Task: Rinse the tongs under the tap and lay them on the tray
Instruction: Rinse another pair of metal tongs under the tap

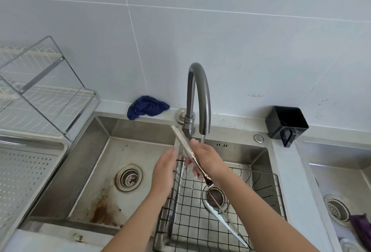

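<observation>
Right hand (208, 159) fingers clenched around tongs (183, 141) under tap (198, 95) (water running), left hand (163, 173) flat, fingers released.

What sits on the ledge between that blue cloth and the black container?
In the head view, the tap rises between the blue cloth and the black container; a small round button sits nearer the container.

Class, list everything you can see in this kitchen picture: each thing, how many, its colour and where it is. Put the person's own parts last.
tap: one, grey, running, behind sink
sink: steel, rust-stained, centre
wire basket: one, black, in sink's right part
tongs: one, silver, under tap, held
second tongs: one, white-tipped, in wire basket
cloth: one, blue, behind sink
container: one, black, right of tap
dish rack: one, clear, left
perforated tray: one, steel, left
left hand: beside tongs
right hand: gripping tongs
</observation>
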`<state>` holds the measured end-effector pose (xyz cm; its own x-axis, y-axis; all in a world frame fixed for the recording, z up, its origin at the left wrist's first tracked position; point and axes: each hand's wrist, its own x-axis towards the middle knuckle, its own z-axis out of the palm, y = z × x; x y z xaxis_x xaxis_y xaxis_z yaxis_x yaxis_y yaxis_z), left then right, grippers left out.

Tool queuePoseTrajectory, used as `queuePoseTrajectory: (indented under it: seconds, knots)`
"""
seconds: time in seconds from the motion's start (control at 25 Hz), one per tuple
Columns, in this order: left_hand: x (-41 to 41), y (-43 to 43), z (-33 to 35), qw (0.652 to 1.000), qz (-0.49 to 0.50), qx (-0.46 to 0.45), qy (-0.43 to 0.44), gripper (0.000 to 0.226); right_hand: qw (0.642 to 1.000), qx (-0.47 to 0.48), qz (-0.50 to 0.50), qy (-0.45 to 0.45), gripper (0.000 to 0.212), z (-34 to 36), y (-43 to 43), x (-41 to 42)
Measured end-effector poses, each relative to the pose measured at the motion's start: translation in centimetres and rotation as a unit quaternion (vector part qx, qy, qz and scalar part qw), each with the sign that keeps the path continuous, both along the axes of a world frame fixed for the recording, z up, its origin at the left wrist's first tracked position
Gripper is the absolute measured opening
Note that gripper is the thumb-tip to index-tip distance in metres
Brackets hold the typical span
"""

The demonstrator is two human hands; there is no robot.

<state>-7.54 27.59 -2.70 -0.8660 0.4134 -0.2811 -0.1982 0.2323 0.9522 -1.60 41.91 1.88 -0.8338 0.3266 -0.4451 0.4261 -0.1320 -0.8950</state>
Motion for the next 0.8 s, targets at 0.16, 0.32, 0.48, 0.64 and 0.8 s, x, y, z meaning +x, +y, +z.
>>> queuePoseTrajectory:
  seconds: [0.16,0.32,0.48,0.64,0.8]
  knots:
    - [2.7,-2.0,-5.3,0.9,-0.2,-0.287,0.26,0.058,0.99,-0.137,-0.011,0.016,0.059,-0.6,0.3,2.5]
    - [4.0,-3.5,-8.2,0.807,-0.277,-0.382,0.356,0.076,0.992,-0.108,-0.049,0.041,0.045,-2.0,0.1,5.7]
    - [4.0,-3.8,-8.6,0.793,-0.267,-0.395,0.379,0.082,0.992,0.072,-0.066,-0.081,0.053,-4.9,-0.2,10.4]
    - [4.2,-3.8,-8.8,0.788,-0.255,-0.406,0.385,0.09,0.889,0.386,0.104,-0.224,0.051,-8.2,-1.5,13.2]
    - [4.2,-3.9,-8.8,0.781,-0.249,-0.419,0.39,0.088,0.81,0.506,0.18,-0.235,0.063,-10.5,-3.1,13.1]
